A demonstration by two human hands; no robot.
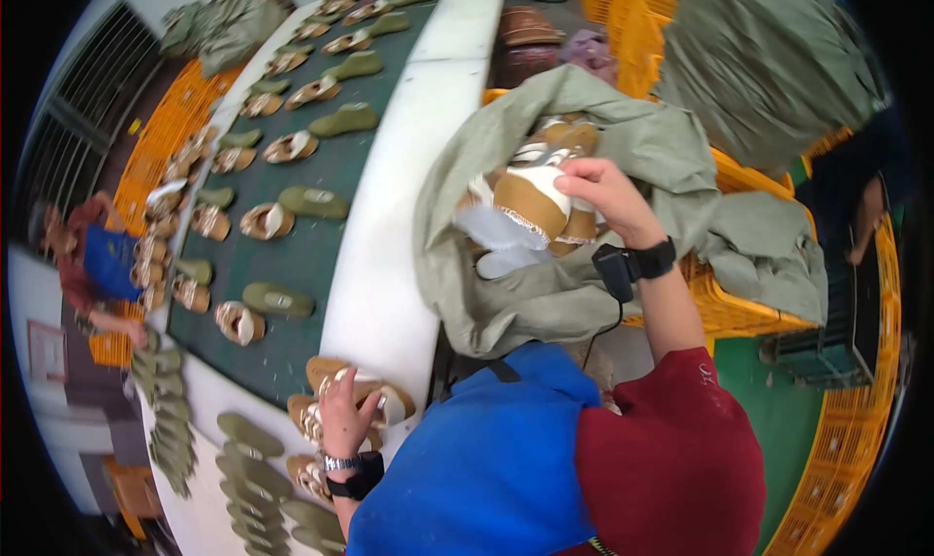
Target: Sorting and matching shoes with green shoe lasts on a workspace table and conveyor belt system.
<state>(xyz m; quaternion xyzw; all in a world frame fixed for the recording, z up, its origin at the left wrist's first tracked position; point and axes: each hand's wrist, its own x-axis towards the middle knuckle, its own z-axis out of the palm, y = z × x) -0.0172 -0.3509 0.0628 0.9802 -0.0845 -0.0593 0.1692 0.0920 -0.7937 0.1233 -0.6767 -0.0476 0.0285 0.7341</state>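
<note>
My right hand [611, 198] pinches the edge of a white and tan shoe upper [535, 201] with a frayed trim. It is over a crate lined with a grey-green cloth [467, 167], where more shoe uppers [574, 138] lie piled. On the white table edge, my left hand [345, 420] rests with fingers apart against a small group of tan and white shoe uppers [394, 405]. Its palm side and part of the group are hidden. Green shoe lasts [258, 478] lie in rows just below that hand.
A dark green conveyor belt [302, 177] carries pairs of uppers and green lasts between white table edges [384, 264]. Across it a person in a blue apron [109, 259] reaches toward more lasts. Yellow crates [749, 303] and cloth-covered stacks [769, 60] stand at the right. Another person's arm [869, 220] shows at far right.
</note>
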